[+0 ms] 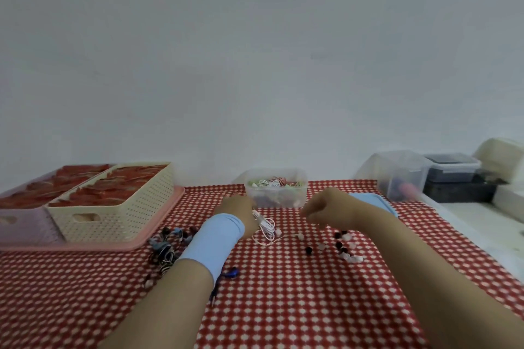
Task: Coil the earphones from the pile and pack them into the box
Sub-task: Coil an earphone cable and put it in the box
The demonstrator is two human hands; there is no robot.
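Plain white wall at back. A table w/ red-and-white check cloth fills the lower part. Far left, a pink tray carries a cream perforated basket and a lilac basket, both w/ red stuff inside, too blurred to ID. Ctr back, the clear box stands near the wall w/ several coiled earphones in it, green, white & red.

Just in front of it the two hands are apart. The left hand, blue sleeve on the wrist, grips a white earphone. Its cable is partly looped and hangs below the fist to the cloth. One strand runs right across the cloth to a pale bud. The right hand hovers over that strand, fingers curled down; can't tell if it pinches the cable.

The pile of dark & blue earphones lies by the left forearm, beside the tray. Small dark & pale round bits lie scattered under the right hand. A blue lid sits behind the right wrist. Far right: a clear tub and dark lidded boxes.
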